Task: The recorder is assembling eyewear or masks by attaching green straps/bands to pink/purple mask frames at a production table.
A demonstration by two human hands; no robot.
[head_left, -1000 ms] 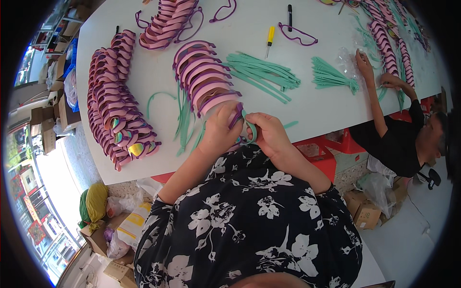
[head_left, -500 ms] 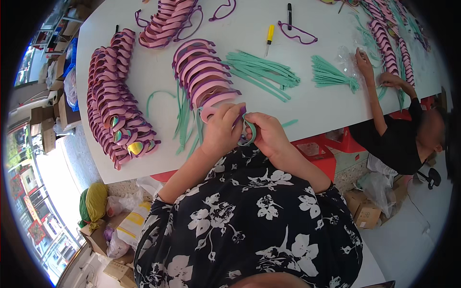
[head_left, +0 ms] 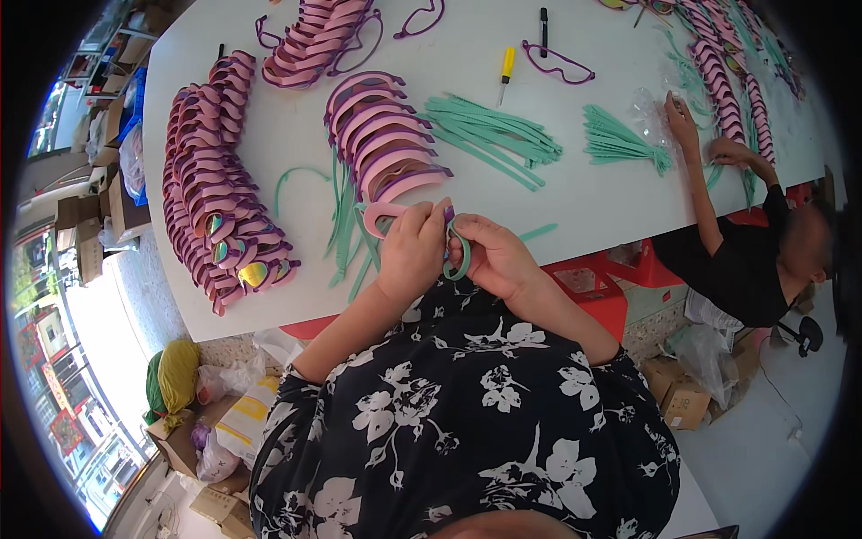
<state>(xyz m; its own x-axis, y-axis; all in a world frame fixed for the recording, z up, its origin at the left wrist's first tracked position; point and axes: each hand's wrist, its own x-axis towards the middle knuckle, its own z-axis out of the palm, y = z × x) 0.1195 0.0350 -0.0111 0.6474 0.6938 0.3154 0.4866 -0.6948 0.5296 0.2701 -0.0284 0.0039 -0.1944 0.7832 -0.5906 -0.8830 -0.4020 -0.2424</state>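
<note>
My left hand is closed on a pair of pink and purple goggles, whose pink rim sticks out beside the knuckles. A teal strap bends in a loop at my right hand, which pinches it against the purple end of the goggles. The two hands meet at the table's near edge, and the fingertips partly hide the joint. Just beyond them stands a row of pink and purple goggles, with loose teal straps hanging along its left side.
Further goggles are stacked at the left of the white table. Teal straps lie in a pile right of centre, near a yellow screwdriver, a black pen and a purple frame. A co-worker sits at the right.
My left hand has shifted slightly and turned, so more of the pink rim shows at its left. The teal loop has swung to hang lower between my hands.
</note>
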